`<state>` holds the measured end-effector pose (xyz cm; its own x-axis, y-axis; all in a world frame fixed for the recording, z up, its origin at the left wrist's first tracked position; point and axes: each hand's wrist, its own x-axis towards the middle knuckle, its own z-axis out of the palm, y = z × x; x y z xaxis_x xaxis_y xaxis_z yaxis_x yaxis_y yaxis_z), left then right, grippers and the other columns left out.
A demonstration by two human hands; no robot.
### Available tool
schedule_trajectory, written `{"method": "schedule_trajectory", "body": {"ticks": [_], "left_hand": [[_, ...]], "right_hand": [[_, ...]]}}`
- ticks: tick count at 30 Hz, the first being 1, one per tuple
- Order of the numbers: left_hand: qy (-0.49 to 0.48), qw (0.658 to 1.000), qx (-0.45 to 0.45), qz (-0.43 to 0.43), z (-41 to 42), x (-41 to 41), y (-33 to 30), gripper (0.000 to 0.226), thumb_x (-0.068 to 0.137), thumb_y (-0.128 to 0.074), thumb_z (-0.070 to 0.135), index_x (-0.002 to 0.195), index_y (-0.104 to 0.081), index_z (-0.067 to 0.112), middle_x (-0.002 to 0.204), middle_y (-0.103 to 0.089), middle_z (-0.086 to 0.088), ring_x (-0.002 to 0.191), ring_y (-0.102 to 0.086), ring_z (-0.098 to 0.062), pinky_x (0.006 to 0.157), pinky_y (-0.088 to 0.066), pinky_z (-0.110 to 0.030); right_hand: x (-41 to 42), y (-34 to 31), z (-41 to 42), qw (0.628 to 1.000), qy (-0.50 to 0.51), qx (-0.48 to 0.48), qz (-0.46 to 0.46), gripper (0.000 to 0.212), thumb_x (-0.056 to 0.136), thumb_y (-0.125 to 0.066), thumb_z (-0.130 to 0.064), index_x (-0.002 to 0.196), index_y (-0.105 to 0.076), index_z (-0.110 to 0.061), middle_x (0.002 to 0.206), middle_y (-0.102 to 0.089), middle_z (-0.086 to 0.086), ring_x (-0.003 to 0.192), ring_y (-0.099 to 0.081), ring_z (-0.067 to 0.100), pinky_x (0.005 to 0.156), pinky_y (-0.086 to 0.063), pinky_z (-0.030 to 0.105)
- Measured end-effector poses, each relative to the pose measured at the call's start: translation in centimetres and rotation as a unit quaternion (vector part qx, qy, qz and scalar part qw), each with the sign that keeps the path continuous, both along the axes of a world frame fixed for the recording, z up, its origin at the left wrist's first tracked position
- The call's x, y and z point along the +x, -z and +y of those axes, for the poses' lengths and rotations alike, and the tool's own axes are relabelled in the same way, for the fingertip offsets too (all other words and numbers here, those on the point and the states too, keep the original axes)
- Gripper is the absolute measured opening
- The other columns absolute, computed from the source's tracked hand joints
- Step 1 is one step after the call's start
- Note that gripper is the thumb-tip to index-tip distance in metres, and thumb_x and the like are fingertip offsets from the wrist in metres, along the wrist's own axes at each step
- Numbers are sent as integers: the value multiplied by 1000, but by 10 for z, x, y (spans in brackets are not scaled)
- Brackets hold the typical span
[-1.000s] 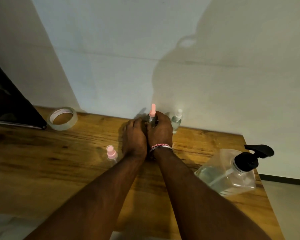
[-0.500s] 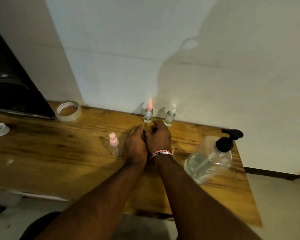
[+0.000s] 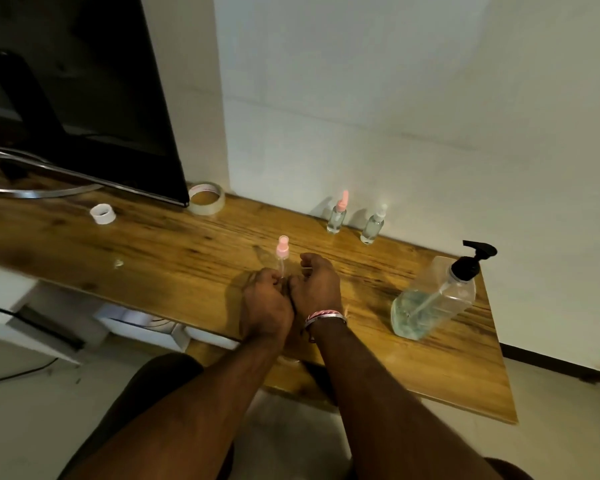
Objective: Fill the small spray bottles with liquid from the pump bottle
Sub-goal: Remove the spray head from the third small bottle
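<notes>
A small clear spray bottle with a pink cap (image 3: 282, 252) stands upright on the wooden table (image 3: 174, 261). My left hand (image 3: 264, 303) has its fingers curled round the bottle's base. My right hand (image 3: 317, 289) sits close beside it with curled fingers, and a small gap shows between it and the bottle. Whether it holds anything is hidden. Two more small spray bottles stand by the wall, one with a pink top (image 3: 337, 216) and one with a white top (image 3: 373, 225). At the right stands the large clear pump bottle (image 3: 433, 299) with a black pump, about a third full of liquid.
A black monitor (image 3: 84, 98) on a metal stand fills the back left. A roll of clear tape (image 3: 207, 199) and a small white ring (image 3: 103, 214) lie near it. The table's right end is just past the pump bottle. A white wall runs behind.
Both hands have let go of the pink-topped bottle by the wall and drawn back towards me and left to the pink-capped bottle. The camera has swung left and down.
</notes>
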<state>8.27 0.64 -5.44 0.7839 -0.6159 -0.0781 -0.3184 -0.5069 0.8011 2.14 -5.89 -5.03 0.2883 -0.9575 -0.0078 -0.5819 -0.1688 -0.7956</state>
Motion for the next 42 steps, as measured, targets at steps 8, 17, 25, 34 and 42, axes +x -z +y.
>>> {"method": "schedule_trajectory", "body": {"ticks": [8, 17, 25, 34, 42], "left_hand": [[3, 1000, -9, 18, -14, 16, 14, 49, 106, -57, 18, 155, -48, 16, 146, -57, -12, 133, -56, -29, 110, -44, -40], [83, 996, 16, 20, -12, -6, 5, 36, 98, -45, 45, 120, -67, 27, 113, -72, 2, 107, -66, -20, 94, -57, -46], [223, 973, 61, -9, 19, -57, -32, 9, 102, -60, 33, 106, -55, 28, 105, -65, 4, 97, -65, -24, 70, -48, -36], [251, 967, 43, 14, 34, -57, -49, 26, 95, -75, 42, 119, -70, 34, 108, -74, 14, 94, -68, -12, 73, -57, -33], [271, 962, 7, 43, 20, -48, -42, 9, 95, -75, 35, 91, -74, 28, 78, -74, 7, 71, -71, -14, 68, -63, -46]], "right_hand": [[26, 15, -13, 999, -33, 11, 9, 48, 87, -77, -28, 133, -63, -25, 124, -71, -3, 110, -67, 19, 95, -56, 37], [-8, 2, -4, 1000, 12, 17, 17, 15, 88, -75, -38, 95, -70, -26, 80, -69, -11, 73, -61, 6, 65, -43, 25], [-93, -15, 29, 998, 45, -8, -51, 26, 86, -81, -34, 109, -74, -24, 92, -74, -10, 83, -68, 3, 71, -51, 22], [-102, -23, 51, 963, 116, 52, -236, 14, 83, -86, -32, 89, -81, -21, 83, -78, -5, 83, -74, 12, 72, -58, 27], [-97, -20, 35, 960, 81, 69, -257, 21, 84, -85, -26, 103, -83, -18, 92, -81, -5, 94, -76, 14, 83, -62, 37]]}}
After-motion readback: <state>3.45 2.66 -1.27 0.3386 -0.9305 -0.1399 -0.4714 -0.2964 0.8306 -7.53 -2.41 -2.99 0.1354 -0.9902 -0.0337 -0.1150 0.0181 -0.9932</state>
